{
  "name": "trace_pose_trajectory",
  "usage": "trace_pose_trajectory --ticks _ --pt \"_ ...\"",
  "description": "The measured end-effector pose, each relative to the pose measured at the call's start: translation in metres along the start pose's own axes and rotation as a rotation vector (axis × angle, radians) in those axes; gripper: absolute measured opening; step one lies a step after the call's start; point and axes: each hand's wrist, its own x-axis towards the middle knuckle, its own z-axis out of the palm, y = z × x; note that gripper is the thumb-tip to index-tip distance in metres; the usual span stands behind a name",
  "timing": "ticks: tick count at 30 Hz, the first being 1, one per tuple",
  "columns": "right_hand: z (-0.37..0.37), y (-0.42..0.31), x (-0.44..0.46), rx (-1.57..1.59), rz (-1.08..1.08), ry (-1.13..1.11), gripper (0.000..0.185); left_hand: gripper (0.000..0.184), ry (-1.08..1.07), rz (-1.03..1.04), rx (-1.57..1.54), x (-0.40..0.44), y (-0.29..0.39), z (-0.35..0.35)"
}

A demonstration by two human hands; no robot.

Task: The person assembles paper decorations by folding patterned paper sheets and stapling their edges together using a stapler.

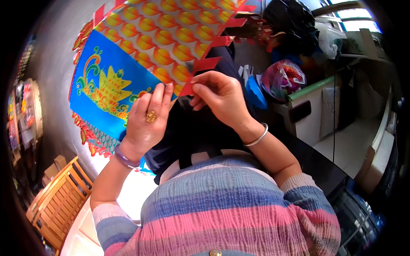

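A large paper craft piece rests across my lap, with a blue panel (109,83) bearing a yellow and green printed design and a patterned panel (162,36) of orange and yellow shapes. Red paper strips (208,64) stick out along its right edge. My left hand (149,113), a gold ring on one finger, grips the lower corner of the blue panel, its fingers pressed together on the edge. Close beside it, my right hand (220,96) pinches the red paper at the patterned panel's lower corner between thumb and forefinger.
A wooden slatted chair (60,205) stands at lower left. To the right are a clear plastic bag (284,79) with colourful contents, a black bag (290,21) and a dark phone-like object (300,112) on a white cabinet with a green edge (314,88).
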Motion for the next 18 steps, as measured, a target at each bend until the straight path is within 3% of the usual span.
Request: trace_pose_trajectory --ticks 4,7,9,10,11,12,14,15,18 --pt "-0.023 -0.024 0.002 -0.203 0.052 -0.024 0.013 0.050 -0.045 -0.047 -0.067 -0.001 0.002 0.003" --pt "-0.083 -0.007 0.037 -0.155 -0.161 0.291 0.019 0.049 -0.056 -0.057 -0.058 -0.002 0.003 0.005" --pt "-0.148 0.050 0.067 -0.124 -0.041 0.408 0.022 0.049 -0.054 -0.059 -0.067 -0.001 0.004 0.007" --pt "-0.198 0.118 0.083 -0.421 0.041 0.346 0.020 0.048 -0.052 -0.061 -0.069 -0.001 0.004 0.008" --pt "-0.225 0.174 0.089 -0.902 0.260 0.266 0.025 0.049 -0.055 -0.055 -0.071 -0.002 0.003 0.009" --pt "-0.234 0.209 0.079 -1.251 0.313 0.051 0.030 0.049 -0.067 -0.062 -0.076 -0.001 0.003 0.009" --pt "-0.249 0.269 0.052 -1.532 0.352 -0.219 0.030 0.050 -0.103 -0.071 -0.092 -0.001 0.003 0.005" --pt "-0.246 0.271 0.043 -1.429 0.556 -0.031 0.029 0.046 -0.079 -0.032 -0.063 -0.001 0.001 0.008" --pt "-0.248 0.264 0.027 -1.400 0.575 0.281 0.041 0.047 -0.089 -0.036 -0.061 0.000 0.001 0.009"
